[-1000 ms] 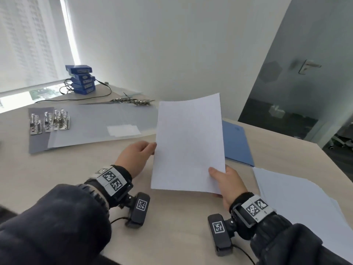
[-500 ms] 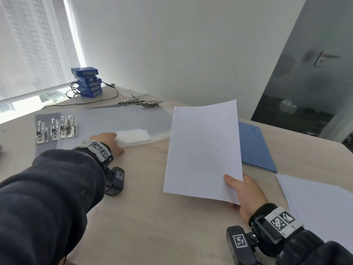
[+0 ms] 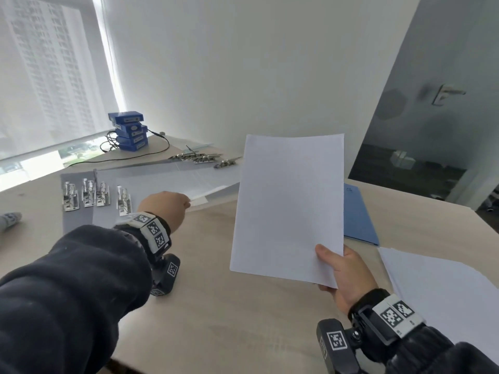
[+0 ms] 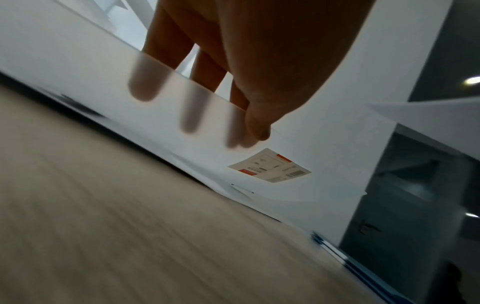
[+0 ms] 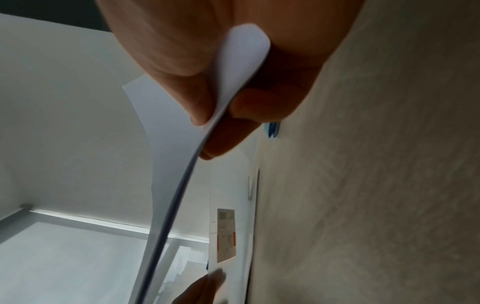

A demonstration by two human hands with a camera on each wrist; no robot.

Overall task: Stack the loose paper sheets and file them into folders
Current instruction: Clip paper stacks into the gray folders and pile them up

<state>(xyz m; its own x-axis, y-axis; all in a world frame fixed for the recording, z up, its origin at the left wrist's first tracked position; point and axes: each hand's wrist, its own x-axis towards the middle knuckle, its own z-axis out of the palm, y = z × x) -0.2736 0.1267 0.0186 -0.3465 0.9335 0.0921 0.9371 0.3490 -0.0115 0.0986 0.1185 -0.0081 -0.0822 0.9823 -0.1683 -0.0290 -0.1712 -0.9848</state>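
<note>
**Paper stack lifted clear, left fingers under the folder cover**

While the pale wood-grain table (image 3: pixel 243 333) carries everything, its near middle lies bare between the two arms, and its far right edge runs along a dark glass partition. Along the left half lies the translucent grey plastic folder (image 3: pixel 162 182), its near edge running level with the left hand, its cover raised a little off the sheets beneath. At the right edge sits the loose pile of white paper sheets (image 3: pixel 445 287), edges fanned unevenly. Tilted upright above the middle of the table is the squared stack of white paper sheets (image 3: pixel 289 209), its lower edge off the surface and its right edge overlapping the flat blue card folder (image 3: pixel 356 217) behind.

Right hand (image 3: pixel 343 273): thumb on top, fingers beneath, its grip pinches the stack's lower right corner. Left hand (image 3: pixel 164 209): fingers (image 4: pixel 145 90) slid under the translucent cover's edge with the thumb over it, grasping that cover near a small printed label (image 4: pixel 270 165). Four silver lever clips (image 3: pixel 94 194) stand in a row along the folder's left edge.
</note>
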